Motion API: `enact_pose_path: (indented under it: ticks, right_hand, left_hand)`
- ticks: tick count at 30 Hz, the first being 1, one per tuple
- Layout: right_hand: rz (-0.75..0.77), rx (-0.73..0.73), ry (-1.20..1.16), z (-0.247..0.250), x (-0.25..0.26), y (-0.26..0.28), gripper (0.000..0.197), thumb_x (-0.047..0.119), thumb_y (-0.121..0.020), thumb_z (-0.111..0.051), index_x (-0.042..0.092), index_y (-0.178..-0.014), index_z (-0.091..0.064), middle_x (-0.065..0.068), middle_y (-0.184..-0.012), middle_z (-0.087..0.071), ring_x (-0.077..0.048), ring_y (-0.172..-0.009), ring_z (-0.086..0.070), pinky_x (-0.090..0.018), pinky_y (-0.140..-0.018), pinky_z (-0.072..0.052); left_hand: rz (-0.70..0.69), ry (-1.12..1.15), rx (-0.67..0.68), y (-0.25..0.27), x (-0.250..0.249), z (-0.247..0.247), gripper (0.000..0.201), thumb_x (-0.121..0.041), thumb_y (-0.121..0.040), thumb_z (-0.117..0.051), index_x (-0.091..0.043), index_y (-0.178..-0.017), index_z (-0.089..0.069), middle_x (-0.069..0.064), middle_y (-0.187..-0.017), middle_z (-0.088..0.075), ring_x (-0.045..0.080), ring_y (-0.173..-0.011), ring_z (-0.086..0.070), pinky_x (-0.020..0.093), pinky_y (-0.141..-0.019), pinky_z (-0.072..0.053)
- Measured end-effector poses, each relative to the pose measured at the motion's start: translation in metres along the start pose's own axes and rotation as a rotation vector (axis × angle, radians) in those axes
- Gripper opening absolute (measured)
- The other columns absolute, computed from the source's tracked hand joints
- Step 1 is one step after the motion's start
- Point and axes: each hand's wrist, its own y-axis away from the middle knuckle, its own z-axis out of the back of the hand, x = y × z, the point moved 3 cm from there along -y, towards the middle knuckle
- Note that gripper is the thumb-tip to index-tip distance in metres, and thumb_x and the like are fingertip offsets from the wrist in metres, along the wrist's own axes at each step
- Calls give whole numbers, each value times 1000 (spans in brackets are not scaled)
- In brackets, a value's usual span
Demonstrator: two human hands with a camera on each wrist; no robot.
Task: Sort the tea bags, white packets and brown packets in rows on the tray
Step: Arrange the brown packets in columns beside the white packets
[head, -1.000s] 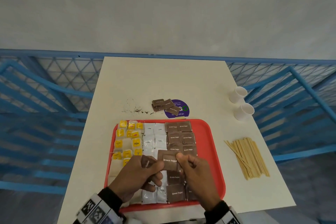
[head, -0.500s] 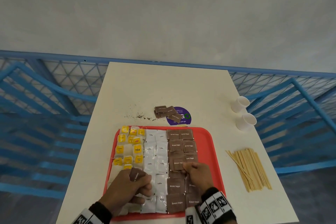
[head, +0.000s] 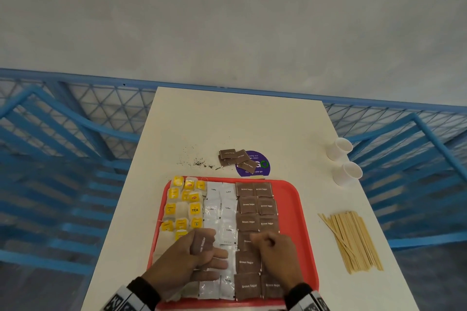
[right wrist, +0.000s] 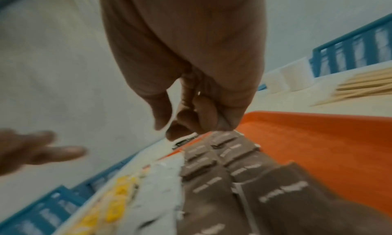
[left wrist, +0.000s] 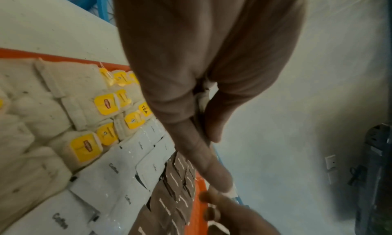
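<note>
Red tray (head: 300, 212) at the desk's (head: 227, 118) near edge. On it: tea bags (head: 185, 199) along the left side, white packets (head: 221, 206) down the middle, brown packets (head: 256, 206) right of them. My left grip (head: 192, 257) pinches a brown packet (head: 202, 243) above the white packets. My right grip (head: 274, 252) rests, fingers curled, on the brown rows; whether it pinches one, I cannot tell. Loose brown packets (head: 236, 158) lie beyond the tray's far edge.

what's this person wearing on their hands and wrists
Both hands are bare: no gloves or rings visible on the left hand or right hand. Each wrist has a dark cuff, and behind it a white band printed with black square marker patterns, cut off by the frame edge.
</note>
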Motion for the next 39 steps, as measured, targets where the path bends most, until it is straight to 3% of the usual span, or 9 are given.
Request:
enact_pose_path:
  ticks: [4, 10, 16, 21, 25, 27, 31, 36, 39]
  right_hand:
    - [123, 300, -163, -17, 46, 30, 15, 33, -86, -74, 18, -83, -77, 15, -67, -70, 6, -62, -60, -11, -63, -45]
    - [110, 286, -385, -9, 53, 33, 24, 31, -87, -74, 9, -78, -75, 1, -70, -69, -8, -68, -58, -26, -70, -46]
    - [102, 345, -400, -9, 53, 34, 20, 27, -81, -79, 7, -80, -76, -6, -77, -75, -10, -69, -65, -24, -69, -51]
    - [100, 287, -348, 1, 49, 34, 21, 32, -86, -75, 12, -78, -77, -5, -74, -75, -13, -69, -63, -32, -73, -51]
    - [108, 331, -391, 9, 54, 38, 34, 32, -93, -65, 8, -72, -75, 1, -68, -71, -8, -61, -54, -18, -62, -42]
    - [128, 336, -393, 10, 60, 41, 29, 28, -95, -64, 13, -72, -75, 5, -70, -73, -4, -62, -61, -12, -62, -45]
    - [168, 257, -368, 4, 65, 40, 12, 27, -87, -74, 17, -83, -80, -1, -83, -77, -9, -77, -70, -24, -75, -53]
    - [154, 145, -384, 6, 63, 38, 12, 26, -82, -78, 15, -78, -79, 0, -78, -77, -10, -73, -69, -22, -71, -52]
    - [78, 78, -459, 9, 57, 37, 29, 29, -75, -83, 3, -69, -72, -4, -68, -72, -11, -61, -62, -19, -62, -49]
  left_hand:
    - [-9, -96, 96, 2, -6, -20, 28, -4, -99, -57, -13, -126, -54, 16, -107, -75, 32, -101, -73, 39, -81, -61]
    - [-87, -285, 37, 5, -17, -22, 18, -14, -97, -63, -8, -114, -66, 14, -85, -76, 29, -79, -75, 35, -67, -58]
    - [-98, -413, 44, 9, -24, -19, 20, -15, -87, -76, -4, -103, -71, 16, -86, -77, 28, -75, -76, 27, -58, -57]
    - [-131, -368, -31, 9, -27, -12, 19, -17, -92, -70, 2, -96, -70, 16, -85, -77, 28, -74, -74, 27, -56, -55]
    - [-170, -360, -51, 10, -29, -12, 29, -26, -99, -59, -1, -91, -73, 15, -82, -76, 26, -74, -73, 28, -53, -55]
    - [-184, -396, -35, 11, -30, -12, 26, -27, -97, -62, -8, -86, -76, 12, -79, -75, 23, -73, -73, 30, -55, -57]
    - [-203, -456, 4, 12, -32, -15, 20, -29, -90, -72, -13, -82, -81, 6, -79, -75, 14, -73, -70, 30, -60, -57]
    - [-217, -214, -106, 9, -29, -19, 24, -29, -87, -72, -7, -82, -78, 14, -90, -74, 17, -80, -70, 37, -71, -60]
    - [-210, -110, -183, 6, -26, -21, 17, -24, -80, -79, -7, -79, -77, 11, -87, -75, 15, -76, -71, 35, -70, -59]
